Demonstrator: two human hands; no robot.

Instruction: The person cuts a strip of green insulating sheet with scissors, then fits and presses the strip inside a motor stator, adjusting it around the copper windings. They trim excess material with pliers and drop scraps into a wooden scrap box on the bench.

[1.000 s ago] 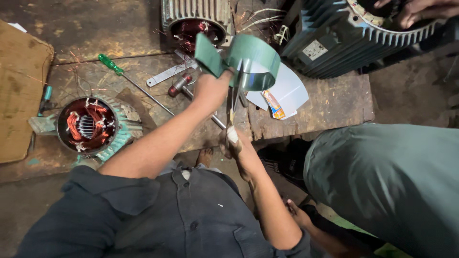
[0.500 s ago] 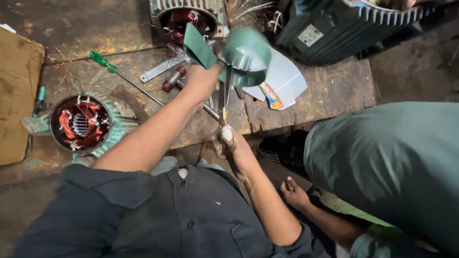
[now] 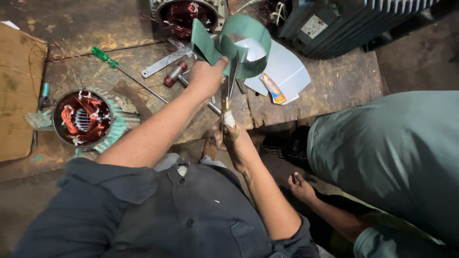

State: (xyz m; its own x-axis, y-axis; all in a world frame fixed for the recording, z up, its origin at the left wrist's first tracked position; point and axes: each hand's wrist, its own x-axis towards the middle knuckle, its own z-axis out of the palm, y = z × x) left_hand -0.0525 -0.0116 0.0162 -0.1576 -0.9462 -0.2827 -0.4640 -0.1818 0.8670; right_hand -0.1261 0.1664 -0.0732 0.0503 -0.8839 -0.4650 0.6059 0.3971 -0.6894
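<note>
1. The left hand [image 3: 206,76] pinches a curled green sheet [image 3: 244,45] at its near-left flap, holding it up over the far side of the desk [image 3: 330,91].
2. The right hand [image 3: 228,134] grips a pair of scissors [image 3: 231,81], whose blades point up into the sheet's lower edge; a finger looks wrapped in white tape.
3. Compared with a second ago, both hands keep the same hold, and the blades look about as deep in the green sheet as before; the cut seems barely advanced.
4. The view has shifted, so the big finned motor housing [image 3: 354,19] now sits further into the far right corner.
5. Under the sheet lie a white sheet [image 3: 287,71], a hammer [image 3: 174,74] and a flat metal bar [image 3: 165,62]; a green-handled screwdriver [image 3: 107,58] lies to the left.
6. An open stator with copper windings [image 3: 83,119] stands at the near left edge, another stator [image 3: 184,14] at the far edge.
7. A second person in green clothing [image 3: 392,157] crowds the right, leaving free room mainly above the desk.
</note>
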